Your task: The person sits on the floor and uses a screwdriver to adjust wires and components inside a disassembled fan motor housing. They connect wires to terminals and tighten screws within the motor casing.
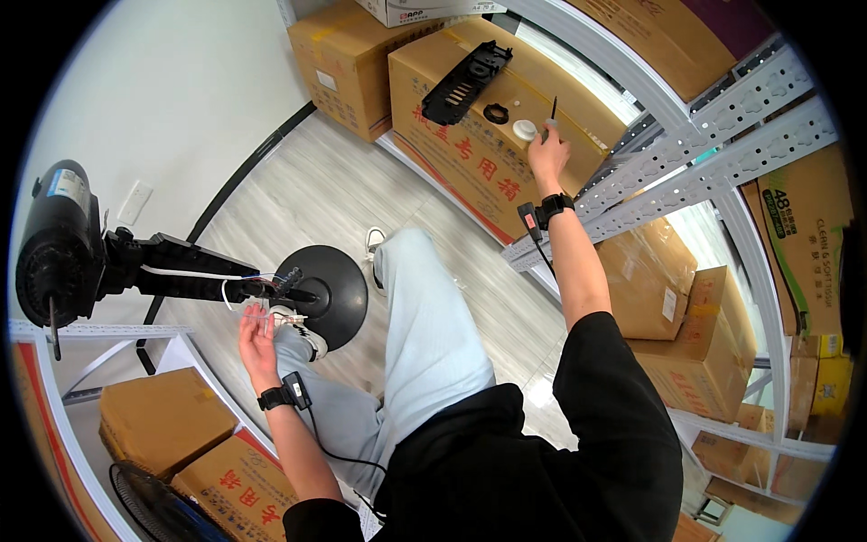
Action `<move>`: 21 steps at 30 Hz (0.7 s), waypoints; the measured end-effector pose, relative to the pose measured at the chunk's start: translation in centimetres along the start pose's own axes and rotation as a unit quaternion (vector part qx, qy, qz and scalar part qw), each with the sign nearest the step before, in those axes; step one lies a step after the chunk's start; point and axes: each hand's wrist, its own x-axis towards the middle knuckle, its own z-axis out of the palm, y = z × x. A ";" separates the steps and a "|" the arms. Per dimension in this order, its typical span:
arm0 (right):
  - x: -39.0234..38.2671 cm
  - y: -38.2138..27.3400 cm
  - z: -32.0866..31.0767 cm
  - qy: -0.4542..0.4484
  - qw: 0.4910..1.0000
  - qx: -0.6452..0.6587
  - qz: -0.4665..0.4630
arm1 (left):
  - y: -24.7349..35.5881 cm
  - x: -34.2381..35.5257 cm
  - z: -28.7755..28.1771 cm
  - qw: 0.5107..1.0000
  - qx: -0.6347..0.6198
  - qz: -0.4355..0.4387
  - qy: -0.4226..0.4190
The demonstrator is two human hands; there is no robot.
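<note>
My right hand (549, 161) is closed round the handle of a screwdriver (554, 110), its dark shaft pointing up, above a large cardboard box (452, 149). Nearest to it on the box is a white round cap (524, 130), with a black ring (496, 113) and a long slotted black plastic panel (465, 83) further left. To the left, my left hand (258, 348) is beside the loose wires (230, 287) of a partly dismantled black pedestal fan (181, 257). Its fingertips are together at something thin and pale, too small to make out.
The fan's motor head (63, 235) leans out at the far left, and its round base (336, 303) stands on the floor by my feet. Metal shelving (722, 126) with boxes runs along the right. More cartons (167, 415) and a dark fan grille (149, 506) are at lower left.
</note>
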 end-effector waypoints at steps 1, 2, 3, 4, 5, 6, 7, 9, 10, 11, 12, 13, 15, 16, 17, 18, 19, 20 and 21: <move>0.2 0.0 0.5 0.001 1.000 -0.012 -0.004 | 0.0 0.1 0.0 1.000 0.000 -0.001 0.001; 0.3 -0.1 1.1 0.000 1.000 -0.023 -0.007 | 0.1 0.1 -0.1 1.000 0.001 -0.001 0.002; 0.5 -0.2 1.6 0.001 0.999 -0.035 -0.011 | 0.1 0.1 -0.2 1.000 0.000 -0.001 0.003; 0.7 -0.1 1.9 -0.003 0.999 -0.053 -0.007 | 0.1 0.1 -0.2 1.000 -0.002 -0.002 0.002; 0.7 -0.3 2.1 -0.007 0.997 -0.072 -0.003 | 0.1 0.0 -0.2 1.000 -0.004 -0.003 0.003; 0.8 -0.4 2.2 -0.010 0.996 -0.091 0.001 | 0.1 0.0 -0.2 1.000 -0.001 -0.003 0.003; 0.8 -0.5 2.3 -0.014 0.995 -0.103 0.005 | 0.0 0.0 -0.1 1.000 0.001 -0.002 0.003; 1.0 -1.0 2.4 -0.024 0.992 -0.126 0.010 | 0.1 -0.1 0.0 1.000 0.003 0.001 0.006; 1.0 -1.2 2.4 -0.026 0.991 -0.130 0.004 | 0.1 -0.2 0.0 1.000 0.003 0.003 0.007; 0.9 -1.3 2.3 -0.029 0.990 -0.135 -0.003 | 0.1 -0.3 0.1 1.000 0.003 0.004 0.009; 0.9 -1.4 2.2 -0.033 0.990 -0.140 -0.010 | 0.1 -0.4 0.2 1.000 0.004 0.003 0.010; 1.0 -1.5 2.0 -0.041 0.988 -0.147 -0.017 | 0.2 -0.4 0.2 1.000 0.005 0.002 0.010; 1.1 -1.8 1.6 -0.058 0.985 -0.160 -0.030 | 0.4 -0.5 0.1 1.000 0.007 0.002 0.010; 1.1 -1.7 1.7 -0.057 0.985 -0.161 -0.035 | 0.4 -0.6 0.0 1.000 0.007 0.002 0.009; 1.4 -1.5 1.7 -0.053 0.984 -0.163 -0.039 | 0.3 -0.5 0.1 1.000 0.005 0.001 0.006; 1.6 -1.3 1.7 -0.049 0.984 -0.166 -0.044 | 0.3 -0.4 0.2 1.000 0.005 -0.001 0.006; 1.6 -1.0 1.8 -0.043 0.984 -0.165 -0.050 | 0.2 -0.3 0.2 1.000 0.004 -0.003 0.005; 1.5 -1.1 1.7 -0.038 0.984 -0.164 -0.058 | 0.3 -0.4 0.3 1.000 0.004 -0.003 0.005; 1.4 -1.1 1.5 -0.033 0.984 -0.163 -0.066 | 0.3 -0.5 0.4 1.000 0.003 -0.001 0.005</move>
